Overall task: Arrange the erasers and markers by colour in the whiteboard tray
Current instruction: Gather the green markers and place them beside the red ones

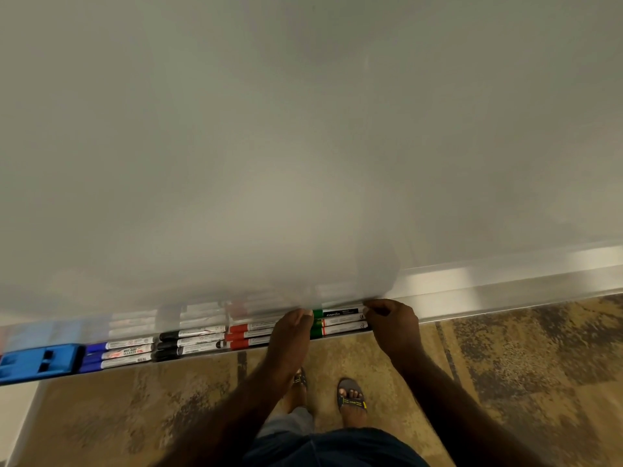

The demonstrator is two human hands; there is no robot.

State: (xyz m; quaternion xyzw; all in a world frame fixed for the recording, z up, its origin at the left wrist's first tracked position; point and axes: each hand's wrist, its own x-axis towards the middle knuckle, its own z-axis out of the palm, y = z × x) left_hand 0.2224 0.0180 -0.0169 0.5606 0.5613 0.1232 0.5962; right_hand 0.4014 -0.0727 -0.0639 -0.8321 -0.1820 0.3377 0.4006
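Head view, left hand [292, 326] and right hand [391, 320] pinching the ends of the green markers [338, 321], looks like, tray [505, 291] lower centre of frame

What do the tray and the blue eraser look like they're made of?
Tray: probably brushed or satin aluminium, judging by its silvery surface with soft light streaks. Blue eraser: looks like moulded hard plastic, with uniform colour, a smooth slight sheen and squared recesses on top.

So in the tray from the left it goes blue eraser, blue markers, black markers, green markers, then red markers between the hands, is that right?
Not quite: the last two groups are swapped. The head view shows the blue eraser, blue markers, black markers, then red markers, and the green markers lie between the left hand and right hand.
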